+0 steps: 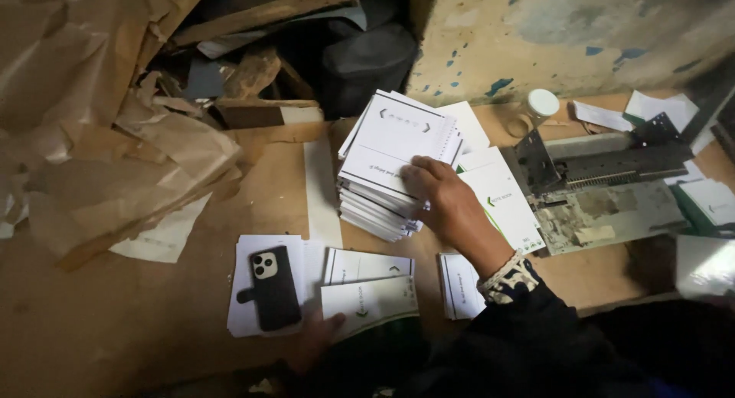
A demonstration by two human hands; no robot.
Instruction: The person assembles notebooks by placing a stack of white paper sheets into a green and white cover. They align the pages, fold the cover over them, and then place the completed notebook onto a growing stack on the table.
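Two hands work over a brown wooden floor (115, 321) strewn with printed paper. The right hand (440, 199) lies palm down on the near corner of a tall, slightly fanned stack of white spiral-bound booklets (390, 164), fingers curled over its edge and touching the top cover, which carries small dark arrow marks and a line of print; the grip is loose, pressing rather than pinching. The left hand (318, 333), low in the frame and partly in shadow, has its fingers closed on a white card with a green chevron mark (371, 304), which overlaps another white sheet behind it. Just left of that card, a black phone in a dark case (272, 287) lies face down on a small pile of white sheets (245, 306). To the right of the stack, more white covers with green chevrons (501, 203) lie flat, touching a worn grey metal binding machine (605, 187) that sits against the peeling cream wall (551, 38). A white-lidded round tub (540, 107) stands near the wall behind the machine. Crumpled brown wrapping paper (99, 130) crowds the left side, leaving open floor only in the near left corner and a narrow strip between paper and stack.
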